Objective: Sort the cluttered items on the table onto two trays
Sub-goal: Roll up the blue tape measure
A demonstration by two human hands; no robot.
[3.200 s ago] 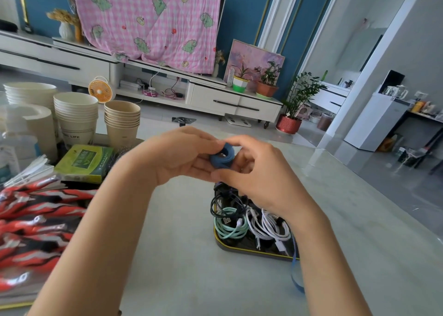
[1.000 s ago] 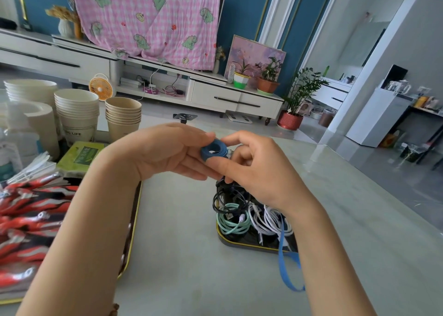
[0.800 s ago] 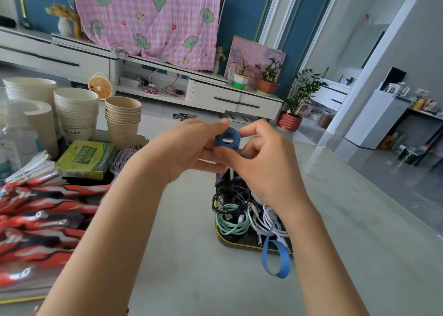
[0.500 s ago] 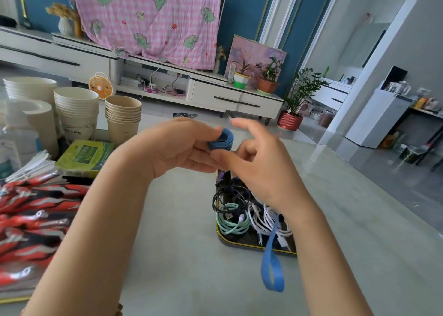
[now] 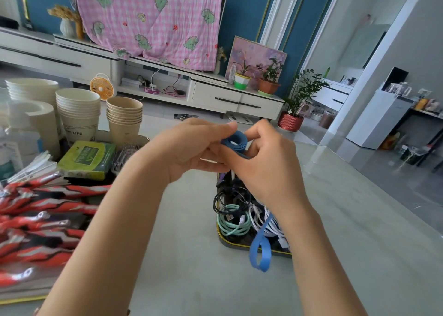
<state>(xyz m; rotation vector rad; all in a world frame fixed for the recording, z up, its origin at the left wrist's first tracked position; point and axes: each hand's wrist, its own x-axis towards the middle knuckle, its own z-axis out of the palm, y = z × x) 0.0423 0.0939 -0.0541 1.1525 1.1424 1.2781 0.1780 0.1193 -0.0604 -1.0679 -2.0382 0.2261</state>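
Note:
Both hands are raised over the table and share a flat blue cable wound into a small coil. My left hand pinches the coil from the left, thumb on top. My right hand holds it from the right, and the cable's loose tail hangs down in a loop below my right wrist. Under the hands sits a dark tray with a yellow rim filled with coiled black, mint and white cables. A second tray at the left carries red-and-black packets.
At the back left stand stacks of paper cups, brown cups, a green box and a clear bottle. The pale tabletop runs between the two trays. A TV cabinet and potted plants lie beyond the table.
The coil has grown as the hands kept winding the blue cable. The hanging tail has shortened and swung left, from beside the tray to in front of it.

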